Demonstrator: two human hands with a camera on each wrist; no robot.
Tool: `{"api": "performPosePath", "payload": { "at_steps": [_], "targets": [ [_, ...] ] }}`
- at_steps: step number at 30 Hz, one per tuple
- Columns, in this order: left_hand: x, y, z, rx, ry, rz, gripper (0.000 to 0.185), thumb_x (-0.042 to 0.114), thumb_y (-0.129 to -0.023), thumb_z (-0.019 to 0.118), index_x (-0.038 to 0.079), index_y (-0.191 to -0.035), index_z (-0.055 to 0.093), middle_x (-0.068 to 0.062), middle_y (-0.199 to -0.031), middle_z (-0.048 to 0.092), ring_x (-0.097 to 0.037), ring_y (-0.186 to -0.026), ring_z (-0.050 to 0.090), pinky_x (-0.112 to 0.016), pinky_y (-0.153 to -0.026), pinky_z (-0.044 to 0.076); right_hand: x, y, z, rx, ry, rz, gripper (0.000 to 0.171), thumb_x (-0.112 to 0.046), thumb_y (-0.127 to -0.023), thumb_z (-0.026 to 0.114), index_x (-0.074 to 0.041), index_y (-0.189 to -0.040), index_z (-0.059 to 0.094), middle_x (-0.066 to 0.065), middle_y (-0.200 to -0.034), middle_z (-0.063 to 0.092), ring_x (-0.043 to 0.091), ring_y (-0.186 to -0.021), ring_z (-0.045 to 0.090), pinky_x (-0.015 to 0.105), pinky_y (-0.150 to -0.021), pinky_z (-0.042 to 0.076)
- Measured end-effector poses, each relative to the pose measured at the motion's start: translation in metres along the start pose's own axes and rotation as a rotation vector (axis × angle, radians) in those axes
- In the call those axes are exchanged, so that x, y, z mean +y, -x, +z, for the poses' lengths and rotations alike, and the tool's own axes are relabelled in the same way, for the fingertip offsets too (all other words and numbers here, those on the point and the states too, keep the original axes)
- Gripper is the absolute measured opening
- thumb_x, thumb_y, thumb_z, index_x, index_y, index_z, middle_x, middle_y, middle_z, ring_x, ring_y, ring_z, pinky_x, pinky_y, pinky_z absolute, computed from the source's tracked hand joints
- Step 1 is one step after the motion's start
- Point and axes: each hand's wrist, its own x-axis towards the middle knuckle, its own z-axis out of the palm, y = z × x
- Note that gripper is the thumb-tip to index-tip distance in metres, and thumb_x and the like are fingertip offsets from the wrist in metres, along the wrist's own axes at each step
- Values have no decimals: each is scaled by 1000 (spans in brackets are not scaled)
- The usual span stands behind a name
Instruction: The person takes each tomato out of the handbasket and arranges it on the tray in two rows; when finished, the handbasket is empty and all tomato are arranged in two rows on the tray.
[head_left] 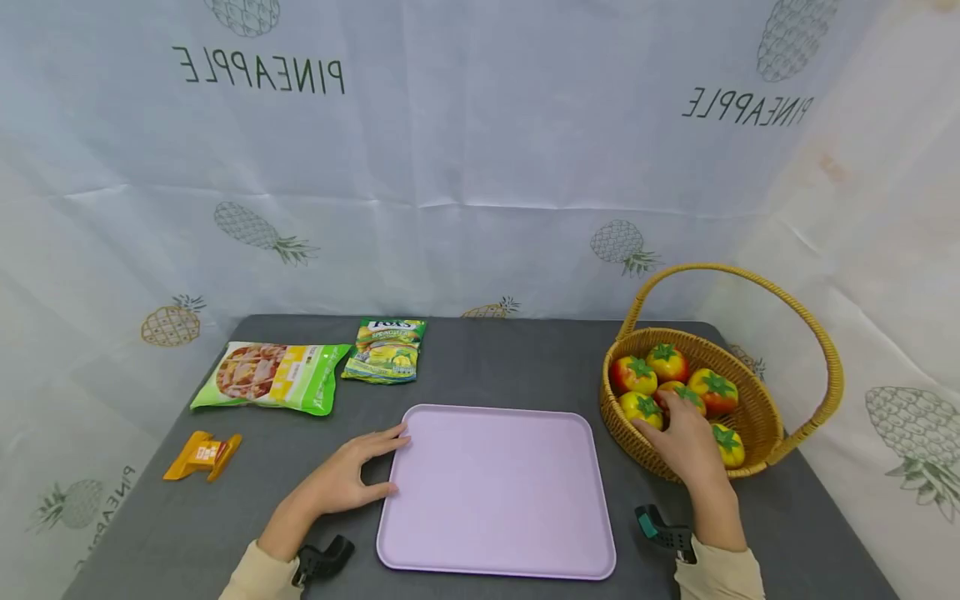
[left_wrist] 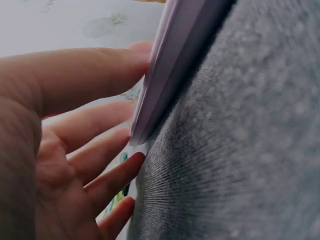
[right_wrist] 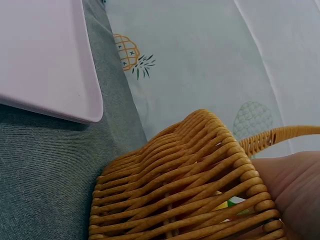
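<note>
My left hand (head_left: 348,475) rests at the left edge of a pale purple tray (head_left: 495,492), thumb and fingertips touching its rim, fingers fairly straight. The left wrist view shows the thumb (left_wrist: 100,70) against the tray's side. Over at the right, my right hand (head_left: 686,442) reaches into a woven basket (head_left: 630,450) of several red-and-yellow fruits with green leafy tops. Its fingers lie over a red-and-yellow fruit (head_left: 693,398), and the thumb is beside a yellower fruit (head_left: 641,407). In the right wrist view the basket wall (right_wrist: 185,185) hides the fingers, so their grip is unclear.
A green-and-yellow food bag (head_left: 273,377) lies at the back left, with a green candy packet (head_left: 386,350) to its right. Nearer sits a small orange wrapped snack (head_left: 202,456). The basket's tall handle (head_left: 813,333) arches up at the right. A pineapple-print cloth (head_left: 465,167) hangs behind the table.
</note>
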Motion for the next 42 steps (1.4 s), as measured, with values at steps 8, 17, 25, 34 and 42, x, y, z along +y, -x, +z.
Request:
{"api": "performPosePath", "payload": {
  "at_steps": [8,17,25,34,42],
  "targets": [
    [-9,1,6,22,27,30,59,37,-80,74,15,-132,58,-7,-145,47,-33,-127,49,-54,-97,42,2,-2,1,-32,8,36,74,-39,-88,64,13,-135,40,38,-137,39,55,-122,38,65,-98,35],
    [-12,5,8,32,35,-6,57,39,-80,72,20,-132,57,-3,-146,45,-33,-130,46,-56,-99,38,2,-4,2,-104,-14,60,76,-44,-89,61,12,-136,39,38,-135,40,54,-119,40,65,-97,36],
    [-13,7,10,36,39,-21,57,39,-80,72,21,-132,57,-2,-147,45,-31,-131,45,-56,-101,37,2,-3,1,-74,-27,39,72,-37,-88,64,13,-134,40,39,-133,41,55,-118,41,66,-96,36],
    [-12,5,9,45,54,-4,57,37,-80,73,19,-132,58,-4,-146,45,-30,-131,45,-56,-102,35,6,-1,-5,-56,-63,1,75,-42,-87,63,7,-138,38,36,-137,39,54,-122,39,67,-97,34],
    [-12,4,9,42,56,-7,58,37,-80,73,19,-132,57,-4,-147,45,-29,-132,44,-57,-102,35,5,1,-10,-2,-108,-14,75,-44,-87,64,4,-139,39,34,-137,41,51,-119,42,66,-94,36]
  ]
}}
